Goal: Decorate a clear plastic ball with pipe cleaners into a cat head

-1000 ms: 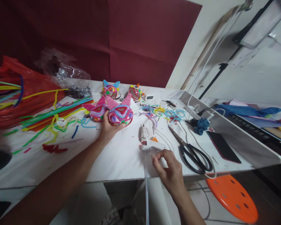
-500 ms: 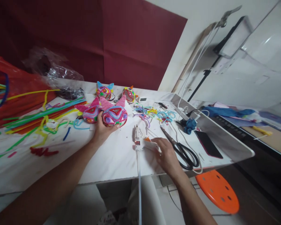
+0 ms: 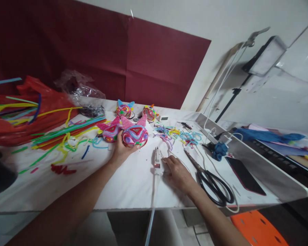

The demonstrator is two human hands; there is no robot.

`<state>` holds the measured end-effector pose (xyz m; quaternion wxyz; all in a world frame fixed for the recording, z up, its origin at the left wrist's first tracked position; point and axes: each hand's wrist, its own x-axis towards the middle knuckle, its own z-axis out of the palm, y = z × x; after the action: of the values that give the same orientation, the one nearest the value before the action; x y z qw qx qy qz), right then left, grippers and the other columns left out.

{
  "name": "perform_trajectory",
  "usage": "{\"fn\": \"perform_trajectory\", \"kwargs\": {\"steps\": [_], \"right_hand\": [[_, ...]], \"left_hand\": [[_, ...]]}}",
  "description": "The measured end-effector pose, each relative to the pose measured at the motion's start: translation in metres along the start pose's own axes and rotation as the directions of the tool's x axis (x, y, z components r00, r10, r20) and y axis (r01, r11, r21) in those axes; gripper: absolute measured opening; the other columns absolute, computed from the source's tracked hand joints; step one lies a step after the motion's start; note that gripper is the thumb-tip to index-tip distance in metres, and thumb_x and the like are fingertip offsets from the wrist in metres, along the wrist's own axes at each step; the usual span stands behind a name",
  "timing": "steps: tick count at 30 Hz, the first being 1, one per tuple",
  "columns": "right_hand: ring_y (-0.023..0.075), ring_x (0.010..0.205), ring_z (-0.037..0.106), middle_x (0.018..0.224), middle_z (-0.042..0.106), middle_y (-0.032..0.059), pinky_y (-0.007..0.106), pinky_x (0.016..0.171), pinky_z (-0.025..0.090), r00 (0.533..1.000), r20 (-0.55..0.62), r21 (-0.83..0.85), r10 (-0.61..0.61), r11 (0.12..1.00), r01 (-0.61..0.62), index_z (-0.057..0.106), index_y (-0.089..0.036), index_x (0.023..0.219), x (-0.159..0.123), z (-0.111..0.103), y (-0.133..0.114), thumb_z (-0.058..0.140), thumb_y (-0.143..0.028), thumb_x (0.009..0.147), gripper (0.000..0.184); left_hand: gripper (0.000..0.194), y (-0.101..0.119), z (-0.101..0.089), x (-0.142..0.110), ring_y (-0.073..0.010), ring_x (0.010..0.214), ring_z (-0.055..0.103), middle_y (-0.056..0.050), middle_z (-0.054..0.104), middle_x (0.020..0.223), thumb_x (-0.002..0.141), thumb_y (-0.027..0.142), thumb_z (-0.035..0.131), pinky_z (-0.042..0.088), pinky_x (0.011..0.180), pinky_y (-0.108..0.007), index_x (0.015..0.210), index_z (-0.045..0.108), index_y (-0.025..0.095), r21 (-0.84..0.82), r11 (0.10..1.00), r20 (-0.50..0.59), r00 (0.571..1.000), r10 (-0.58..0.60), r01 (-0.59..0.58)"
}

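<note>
Your left hand (image 3: 122, 150) is partly closed around the lower edge of one pink-eared mask (image 3: 135, 136), which sits just beyond your palm and has two ears. Right beside it, on the far-left side of that hand, is a second pink-eared mask (image 3: 110, 133). Farther past your left hand stand two more, one blue-eared mask (image 3: 124, 110) and one orange-horned mask (image 3: 149, 113), making four in all.

Your right hand (image 3: 178, 173) has its fingers curled over the handle side of one glue gun (image 3: 157, 163), whose body lies just left of your fingertips. One clear glue stick (image 3: 150, 223) trails from its back, toward you. To the right of this hand lie one pair of scissors (image 3: 213, 181) and, beyond them, one phone (image 3: 245, 176). One orange stool (image 3: 258, 228) shows below and to the right of your right hand.
</note>
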<state>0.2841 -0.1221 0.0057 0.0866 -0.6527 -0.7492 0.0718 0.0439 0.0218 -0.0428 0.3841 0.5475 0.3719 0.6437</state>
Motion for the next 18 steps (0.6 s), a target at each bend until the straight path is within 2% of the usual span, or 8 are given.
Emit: {"fn": "perform_trajectory", "kwargs": {"steps": [3, 5, 8, 10, 13, 18], "right_hand": [[0.0282, 0.110, 0.066, 0.123, 0.066, 0.0159, 0.039, 0.101, 0.053, 0.990, -0.137, 0.205, -0.045, 0.976, 0.073, 0.068, -0.013, 0.123, -0.005, -0.003, 0.010, 0.057, -0.005, 0.069, 0.055], [0.0253, 0.101, 0.068, 0.117, 0.067, 0.0126, 0.037, 0.091, 0.054, 0.971, -0.231, 0.345, -0.066, 0.927, 0.145, 0.070, -0.016, 0.115, -0.011, -0.009, 0.015, 0.056, -0.009, 0.070, 0.048], [0.0240, 0.094, 0.066, 0.107, 0.070, 0.0088, 0.033, 0.080, 0.052, 0.933, -0.351, 0.493, -0.075, 0.832, 0.252, 0.070, -0.019, 0.108, -0.023, -0.020, 0.018, 0.057, -0.017, 0.073, 0.038], [0.0207, 0.081, 0.063, 0.093, 0.068, 0.0049, 0.030, 0.070, 0.048, 0.929, -0.363, 0.564, -0.065, 0.779, 0.275, 0.069, -0.019, 0.100, -0.032, -0.025, 0.015, 0.057, -0.021, 0.076, 0.027], [0.0151, 0.063, 0.051, 0.075, 0.059, -0.0011, 0.026, 0.058, 0.038, 0.952, -0.305, 0.629, -0.025, 0.745, 0.221, 0.066, -0.020, 0.088, -0.042, -0.027, 0.006, 0.054, -0.022, 0.080, 0.015], [0.0151, 0.060, 0.047, 0.070, 0.054, -0.0022, 0.027, 0.056, 0.037, 0.954, -0.300, 0.667, -0.009, 0.713, 0.216, 0.066, -0.021, 0.091, -0.047, -0.027, -0.009, 0.050, -0.023, 0.082, 0.018]], "left_hand": [[0.110, 0.006, 0.001, 0.000, -0.0351, 0.136, 0.058, -0.015, 0.057, 0.144, 0.051, 0.037, 0.098, 0.047, 0.114, -0.053, 0.144, 0.041, 0.024, -0.044, 0.995, 0.025, 0.996, -0.085, 0.086], [0.110, 0.010, 0.001, 0.001, -0.0353, 0.139, 0.055, -0.015, 0.056, 0.146, 0.050, 0.036, 0.098, 0.045, 0.117, -0.053, 0.144, 0.042, 0.024, -0.064, 0.992, 0.017, 0.994, -0.107, 0.108], [0.106, 0.016, 0.002, 0.001, -0.0346, 0.136, 0.058, -0.014, 0.059, 0.144, 0.050, 0.035, 0.097, 0.048, 0.114, -0.051, 0.140, 0.044, 0.025, -0.088, 0.988, 0.004, 0.992, -0.124, 0.124], [0.103, 0.019, 0.001, 0.001, -0.0339, 0.132, 0.061, -0.013, 0.060, 0.141, 0.049, 0.034, 0.097, 0.052, 0.110, -0.049, 0.138, 0.046, 0.026, -0.090, 0.987, -0.003, 0.991, -0.134, 0.133], [0.102, 0.022, -0.001, 0.002, -0.0332, 0.129, 0.063, -0.012, 0.062, 0.139, 0.049, 0.036, 0.097, 0.053, 0.108, -0.048, 0.137, 0.045, 0.025, -0.096, 0.984, 0.028, 0.989, -0.146, 0.148], [0.110, 0.022, -0.003, 0.002, -0.0338, 0.123, 0.065, -0.015, 0.062, 0.137, 0.048, 0.039, 0.097, 0.054, 0.106, -0.049, 0.142, 0.043, 0.022, -0.055, 0.985, 0.055, 0.985, -0.163, 0.166]]}}
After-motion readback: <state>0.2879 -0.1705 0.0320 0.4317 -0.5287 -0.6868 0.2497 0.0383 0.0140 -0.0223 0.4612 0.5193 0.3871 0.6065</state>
